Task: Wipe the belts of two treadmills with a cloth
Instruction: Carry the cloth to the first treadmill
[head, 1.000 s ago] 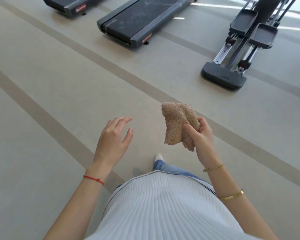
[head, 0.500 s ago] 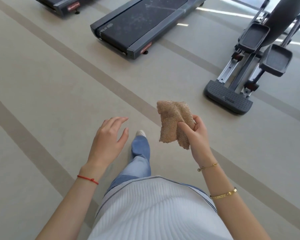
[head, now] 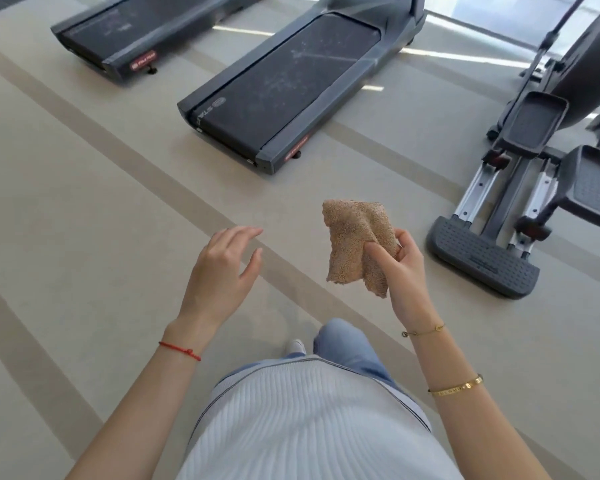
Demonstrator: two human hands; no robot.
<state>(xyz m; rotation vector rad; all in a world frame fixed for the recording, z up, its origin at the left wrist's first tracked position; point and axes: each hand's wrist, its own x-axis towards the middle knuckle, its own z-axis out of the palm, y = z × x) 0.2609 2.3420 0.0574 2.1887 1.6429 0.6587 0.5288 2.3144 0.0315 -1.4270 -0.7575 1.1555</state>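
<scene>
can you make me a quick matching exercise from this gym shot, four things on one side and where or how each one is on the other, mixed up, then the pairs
Things:
1. cloth
2. left hand
3. nearer treadmill
4. elliptical trainer

States or places:
A. open, holding nothing
B. on the floor at the right edge
C. pinched in the right hand
D. dusty streaked belt, straight ahead

Pairs: 1-C, 2-A, 3-D, 4-B

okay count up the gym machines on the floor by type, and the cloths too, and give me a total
Treadmills: 2, the nearer treadmill and the farther treadmill
Elliptical trainers: 1, the elliptical
Cloths: 1, the tan cloth gripped in the right hand
Total: 4
</scene>
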